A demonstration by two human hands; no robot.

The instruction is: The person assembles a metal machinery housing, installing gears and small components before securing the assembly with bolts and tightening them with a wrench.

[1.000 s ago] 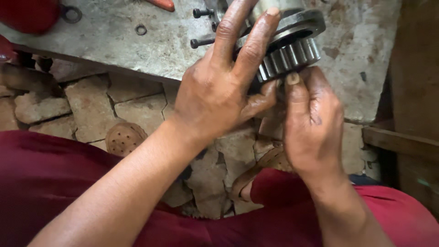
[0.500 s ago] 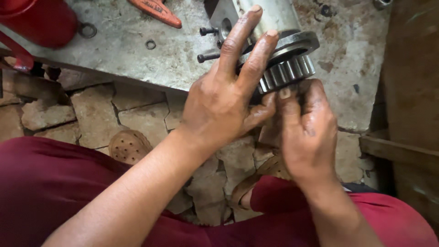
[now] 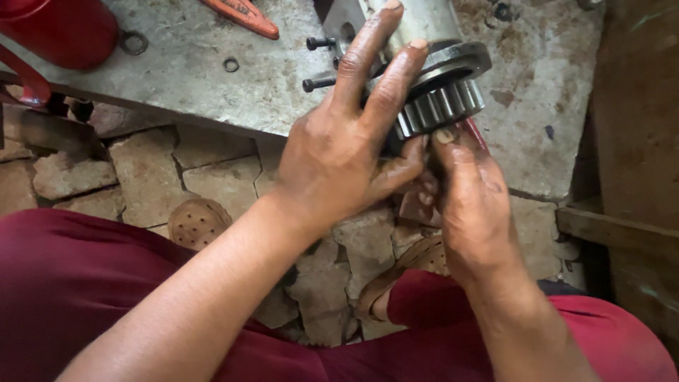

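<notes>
Both hands work at the near end of a steel shaft assembly. Left hand lies over it from the left, index and middle fingers stretched straight along the smooth pale shaft, thumb tucked under toward the other hand, so it steadies the part with a half-open, flat hold. Right hand comes up from below with its fingers curled and a fingertip pressed against the roller bearing; what lies inside its curl is hidden, perhaps something red, so I cannot tell whether it grips anything.

Ribbed rollers ring the bearing, which sits just under a wider dark flange on the shaft. The assembly's long axis runs from the hands up and slightly left, away from the person, with the bearing end pointing back at them and overhanging the edge of the surface.

That surface is a grey, stained metal plate. Two black bolts stick out leftward beside the shaft. Loose washers lie on the plate, an orange-red tool handle rests at the top edge, and a red cylinder stands at the far left. Below the plate is a floor of cracked, irregular stones. Dark red trousers cover the person's knees, and brown wooden boards close the right side.
</notes>
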